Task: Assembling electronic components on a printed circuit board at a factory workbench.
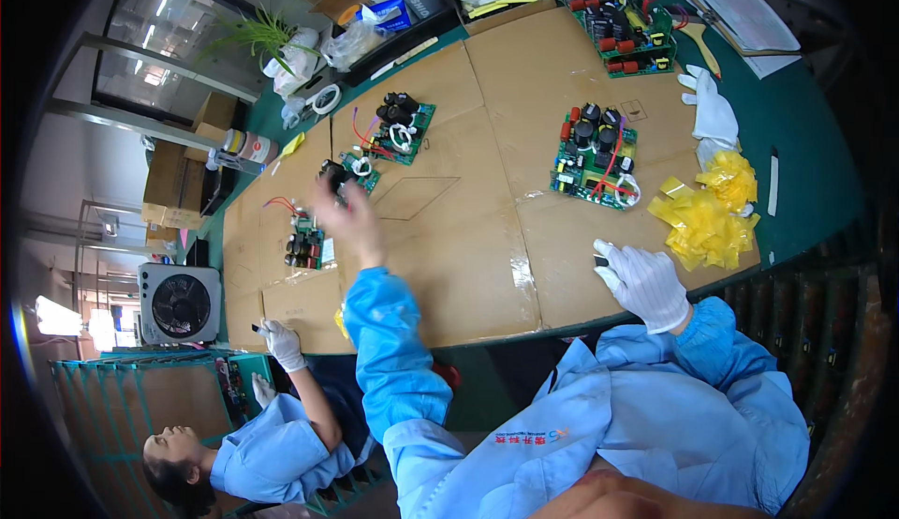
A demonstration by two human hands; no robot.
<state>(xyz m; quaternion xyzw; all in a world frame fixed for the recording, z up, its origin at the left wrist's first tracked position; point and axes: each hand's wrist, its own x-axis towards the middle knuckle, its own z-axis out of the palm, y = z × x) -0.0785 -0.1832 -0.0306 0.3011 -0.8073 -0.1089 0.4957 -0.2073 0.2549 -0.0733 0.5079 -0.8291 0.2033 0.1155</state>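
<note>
L hand [354, 226]: bare, blurred, over L part of cardboard sheet [449, 275] on green counter [817, 144]. L fingers look extended, loosely apart; blur hides whether they touch the mid PCB [361, 169], which lies just beyond the fingertips. Upper PCB [405, 133] sits right by it; lower PCB [304, 245] lies nearer the counter's near edge, L of the wrist.

R hand [650, 285]: white-gloved, resting near the sheet's near edge. R fingers curled, thumb & index appear to pinch a small dark item [600, 261]; kind n/a, mostly hidden. Fourth board, R PCB [594, 158], lies beyond R hand, apart from it. Yellow film scraps [704, 224] heaped R of it, w/ loose white glove [714, 114] just beyond.

Risks (judgement):
- Red wires [367, 147] on upper PCB stick out; a bare finger could snag one, pull a joint.
- Bare skin on parts: poss. static or grease transfer; sharp leads could prick.
- Mid & upper PCBs v. close; a sideways knock could bang capacitors together.
- Scraps could cling to glove & get carried onto R PCB.
- Co-worker's gloved hand [281, 344] near lower PCB; reaches could cross, bump it.
</note>
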